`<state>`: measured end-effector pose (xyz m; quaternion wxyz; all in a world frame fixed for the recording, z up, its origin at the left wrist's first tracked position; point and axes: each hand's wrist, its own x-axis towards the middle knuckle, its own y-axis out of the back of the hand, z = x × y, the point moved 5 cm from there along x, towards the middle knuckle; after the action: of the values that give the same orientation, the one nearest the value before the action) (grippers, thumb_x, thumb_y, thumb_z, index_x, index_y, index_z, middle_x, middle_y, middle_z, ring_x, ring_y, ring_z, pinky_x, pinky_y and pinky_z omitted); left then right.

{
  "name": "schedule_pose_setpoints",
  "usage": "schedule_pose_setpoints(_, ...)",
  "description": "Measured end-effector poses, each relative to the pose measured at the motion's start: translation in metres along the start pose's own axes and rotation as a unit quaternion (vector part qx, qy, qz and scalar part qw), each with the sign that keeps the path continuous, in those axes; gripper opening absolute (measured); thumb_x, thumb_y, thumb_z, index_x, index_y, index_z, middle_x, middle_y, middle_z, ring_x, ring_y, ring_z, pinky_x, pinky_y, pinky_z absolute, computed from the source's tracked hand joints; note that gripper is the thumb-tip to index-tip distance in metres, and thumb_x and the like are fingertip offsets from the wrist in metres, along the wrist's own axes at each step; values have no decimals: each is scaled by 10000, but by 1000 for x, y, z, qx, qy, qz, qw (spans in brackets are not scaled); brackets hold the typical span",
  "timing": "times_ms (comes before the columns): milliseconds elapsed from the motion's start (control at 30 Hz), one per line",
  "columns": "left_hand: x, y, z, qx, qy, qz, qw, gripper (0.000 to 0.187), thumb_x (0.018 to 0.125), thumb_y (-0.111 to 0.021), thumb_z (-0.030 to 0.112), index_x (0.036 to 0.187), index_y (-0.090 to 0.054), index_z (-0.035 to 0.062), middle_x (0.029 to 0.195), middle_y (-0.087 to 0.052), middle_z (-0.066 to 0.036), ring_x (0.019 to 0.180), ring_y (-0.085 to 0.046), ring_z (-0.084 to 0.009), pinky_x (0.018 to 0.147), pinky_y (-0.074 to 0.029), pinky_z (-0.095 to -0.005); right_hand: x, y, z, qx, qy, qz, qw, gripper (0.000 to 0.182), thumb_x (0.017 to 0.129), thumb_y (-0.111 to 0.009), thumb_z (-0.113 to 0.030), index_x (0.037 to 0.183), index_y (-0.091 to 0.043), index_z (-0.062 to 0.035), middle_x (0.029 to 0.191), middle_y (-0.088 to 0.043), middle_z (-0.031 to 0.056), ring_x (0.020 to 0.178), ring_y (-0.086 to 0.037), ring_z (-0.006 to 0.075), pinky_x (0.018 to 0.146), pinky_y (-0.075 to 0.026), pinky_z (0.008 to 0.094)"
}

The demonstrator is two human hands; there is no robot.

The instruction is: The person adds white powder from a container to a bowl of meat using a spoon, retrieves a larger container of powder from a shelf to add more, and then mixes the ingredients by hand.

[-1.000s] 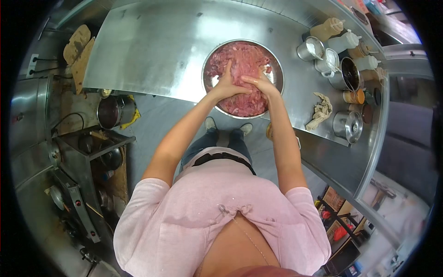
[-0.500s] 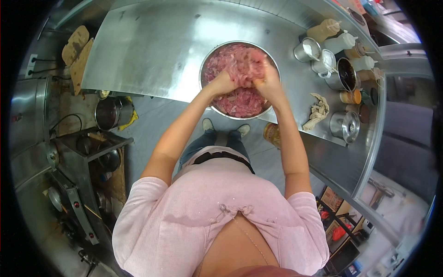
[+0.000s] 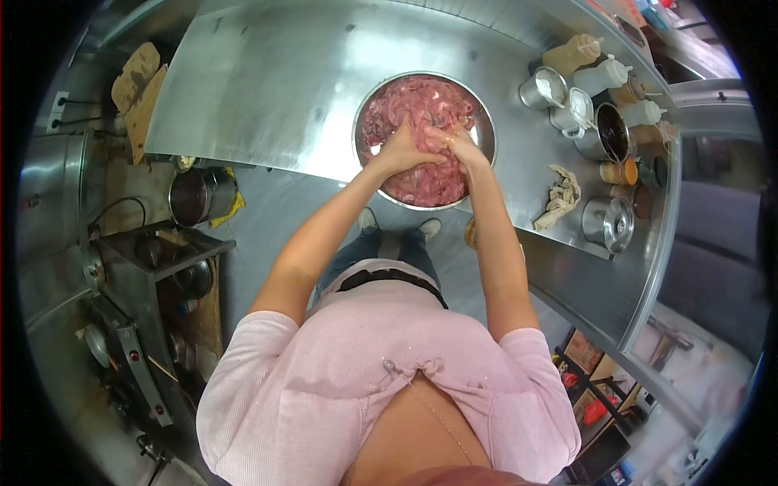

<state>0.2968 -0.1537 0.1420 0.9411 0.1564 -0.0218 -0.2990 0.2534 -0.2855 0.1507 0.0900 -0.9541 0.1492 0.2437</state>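
Observation:
A round steel bowl [image 3: 357,134] sits at the front edge of the counter, heaped with sliced raw meat [image 3: 425,101] that is pink-red and wet. Both my hands are down in it. My left hand [image 3: 399,152] grips meat from the left, thumb up and fingers partly buried. From the right, my right hand [image 3: 460,146] closes on the same heap, its fingertips sunk among the slices. The two hands are close together near the middle of the bowl. Bare metal of the bowl's inner wall shows right of my right hand.
The steel counter [image 3: 259,89] stretches left and back. On the right stand squeeze bottles [image 3: 604,75], a cup of white powder [image 3: 543,87], a pot of dark sauce [image 3: 609,134], a crumpled cloth [image 3: 559,198] and a lidded pot [image 3: 608,224]. Another pot [image 3: 190,197] stands lower left.
The clump of meat lifted between my hands has come down into the heap. My hands have lowered with it and moved closer together.

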Motion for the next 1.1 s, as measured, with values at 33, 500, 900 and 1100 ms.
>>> schedule_pose_setpoints(33,2,2,6,0,-1,1,1000,982,556,-801,325,1321,-282,-6,1147,-492,-261,1084,-492,-336,918,-390,-332,-18,-8,-24,-18,27,1,999,663,681,-741,-169,1227,-408,9,1086,-545,105,968,-537,184,789,-451,298)
schedule_pose_setpoints(500,-7,42,19,295,0,-108,950,379,686,-659,163,1007,-550,-4,1050,-528,-218,1016,-502,-375,875,-416,-383,-39,29,-31,-318,73,-52,944,450,704,-704,-154,1084,-548,31,1009,-599,161,947,-564,243,849,-431,320)
schedule_pose_setpoints(900,5,17,13,-15,70,-24,997,1131,493,-836,328,1327,-175,-52,1302,-344,-264,1216,-363,-331,1000,-315,-343,31,1,-8,-131,12,-25,991,987,653,-776,-240,1361,-154,52,1255,-444,202,1076,-515,301,899,-423,334)
schedule_pose_setpoints(1100,1,27,56,-128,40,-46,990,581,644,-734,113,1149,-472,-3,1079,-568,-132,1007,-537,-198,862,-425,-297,-16,-4,-62,32,66,-119,990,525,713,-715,-73,1165,-469,33,1007,-599,93,865,-593,162,753,-476,254)
